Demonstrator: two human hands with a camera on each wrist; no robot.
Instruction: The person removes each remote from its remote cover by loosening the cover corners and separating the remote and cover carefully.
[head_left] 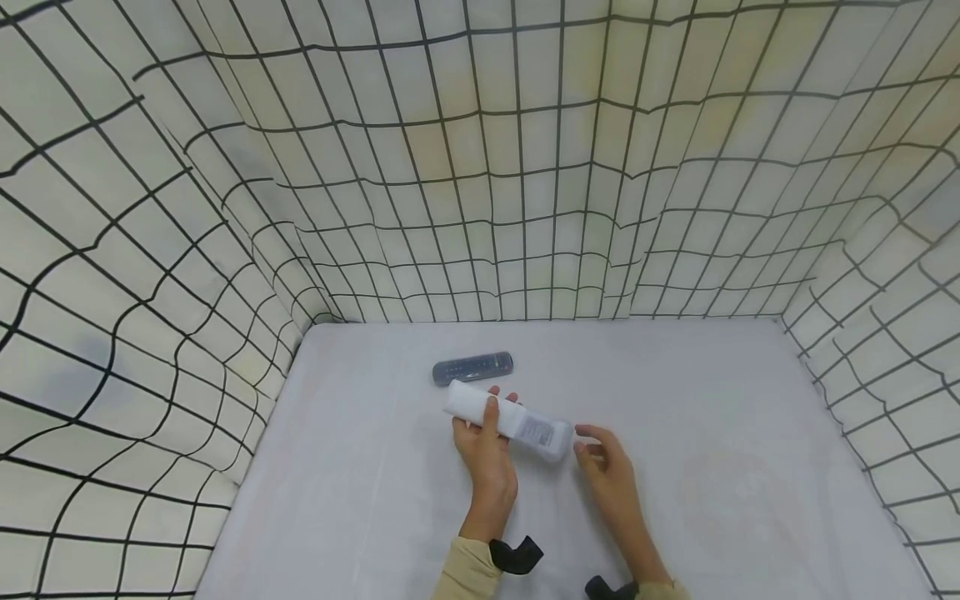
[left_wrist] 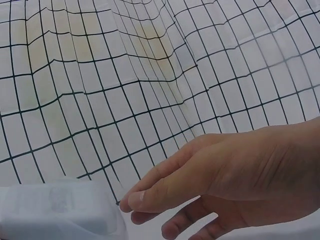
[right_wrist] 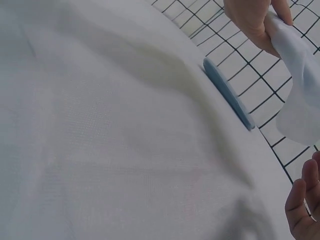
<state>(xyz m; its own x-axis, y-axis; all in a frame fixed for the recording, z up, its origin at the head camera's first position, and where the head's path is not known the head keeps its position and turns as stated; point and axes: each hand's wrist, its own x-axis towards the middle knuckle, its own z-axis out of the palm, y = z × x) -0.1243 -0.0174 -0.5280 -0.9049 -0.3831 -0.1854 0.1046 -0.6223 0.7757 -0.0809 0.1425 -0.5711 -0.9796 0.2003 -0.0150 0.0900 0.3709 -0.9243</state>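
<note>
My left hand (head_left: 489, 462) holds a white plastic bottle (head_left: 536, 432) around its narrower left part, with the thumb laid across the top. Tilted above the table, the bottle has a grey printed label near its wide, rounded right end. My right hand (head_left: 611, 475) is just beside that end, fingers loosely bent and nothing in them. In the left wrist view, the right fingertips (left_wrist: 135, 200) are close to the bottle's rounded end (left_wrist: 60, 210). The right wrist view shows the left hand (right_wrist: 255, 20) gripping the bottle (right_wrist: 300, 100) from above.
A dark remote control (head_left: 472, 368) lies on the white table (head_left: 360, 467) just behind the bottle. White walls with a black grid (head_left: 480, 167) surround the table at the back and on both sides.
</note>
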